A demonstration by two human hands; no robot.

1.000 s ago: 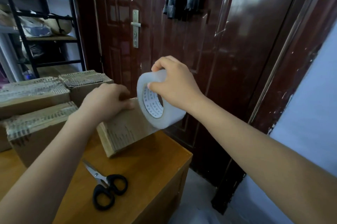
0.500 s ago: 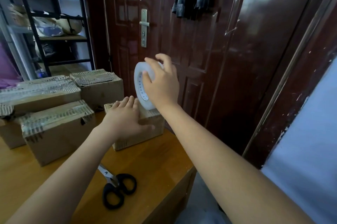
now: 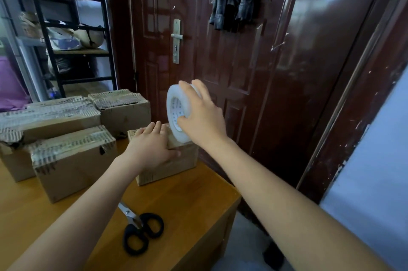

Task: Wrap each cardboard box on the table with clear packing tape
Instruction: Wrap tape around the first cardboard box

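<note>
A small cardboard box (image 3: 176,166) lies flat near the right end of the wooden table (image 3: 194,202). My left hand (image 3: 150,148) presses on its top with straight fingers and the thumb down the near side. My right hand (image 3: 202,116) grips a roll of clear packing tape (image 3: 174,111), held upright with its lower edge on the box's right top. Three larger cardboard boxes stand to the left: a front one (image 3: 75,164), a long one (image 3: 48,119) behind it and a back one (image 3: 123,108), all with taped, torn tops.
Black-handled scissors (image 3: 138,230) lie on the table near its front edge, under my left forearm. A dark red door (image 3: 231,61) stands right behind the table. A black shelf rack (image 3: 66,28) fills the back left. The table's right edge drops to the floor.
The box went from tilted up to lying flat on the table. My left hand now presses its top, and the tape roll came down onto the box's right end.
</note>
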